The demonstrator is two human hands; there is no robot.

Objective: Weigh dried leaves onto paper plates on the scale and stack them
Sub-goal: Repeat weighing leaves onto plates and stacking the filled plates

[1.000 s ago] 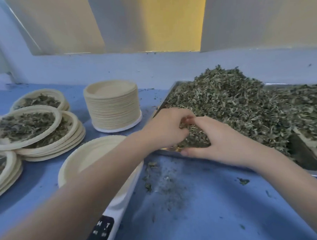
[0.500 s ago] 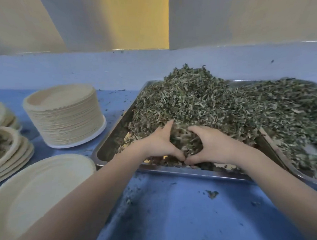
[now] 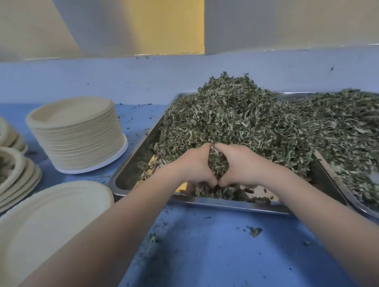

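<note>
Dry, flaky leaves [image 3: 219, 166] fill the gap between our two hands, and that is what the step turns on. Our fingertips meet at the far side and the heels of the palms nearly touch at the near side, so the left hand [image 3: 192, 168] and right hand [image 3: 246, 166] curl together into one cupped ring round a clump. The fingers are bent around that clump, not spread; how far they reach under it we cannot tell, since the leaves hide them.

To do this well, we should keep the ring closed at the bottom before lifting, because loose flakes will likely slip through any gap between the palms. A small scoop seems wiser than a big one: topping up a plate is easier than picking leaves back off.

Both hands sit at the near edge of the heap [image 3: 237, 120], inside the steel tray [image 3: 129, 175]. A second tray [image 3: 358, 204] of leaves lies just to the right. The empty plate [image 3: 47, 217] waits at the lower left, well apart from the hands, so we should carry the scoop low and level across the blue table [image 3: 209, 250], where crumbs already lie. Beyond it stand a tall stack [image 3: 76, 134] of unused plates and the filled plates [image 3: 11, 177] at the far left.
</note>
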